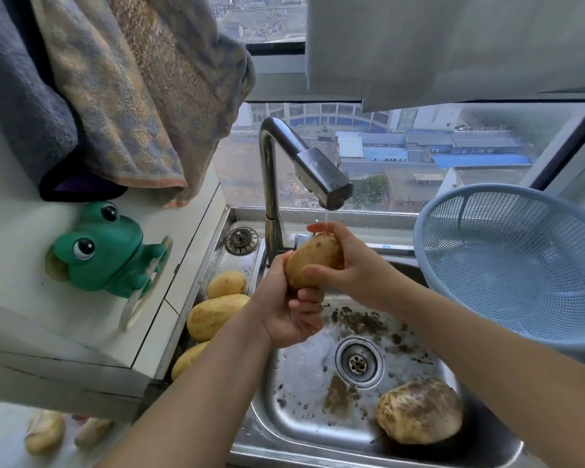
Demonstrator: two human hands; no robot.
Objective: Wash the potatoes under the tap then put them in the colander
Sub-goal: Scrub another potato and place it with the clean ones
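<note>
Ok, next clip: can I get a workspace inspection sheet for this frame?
Surface: steel sink, wet, with dirt specks round the drain.
Job's things: potato held under the tap, which runs a thin stream; three potatoes on the sink's left ledge; muddy tuber in the basin, kind unclear; blue colander at right, nothing seen inside.
Clutter: green frog on the left counter; strainer plug behind the tap; towels hanging above.
Grippers: left hand grips the potato's lower end; right hand grips its upper end.
Cables: nothing seen.
Surroundings: window behind the sink, rooftops far below.
</note>
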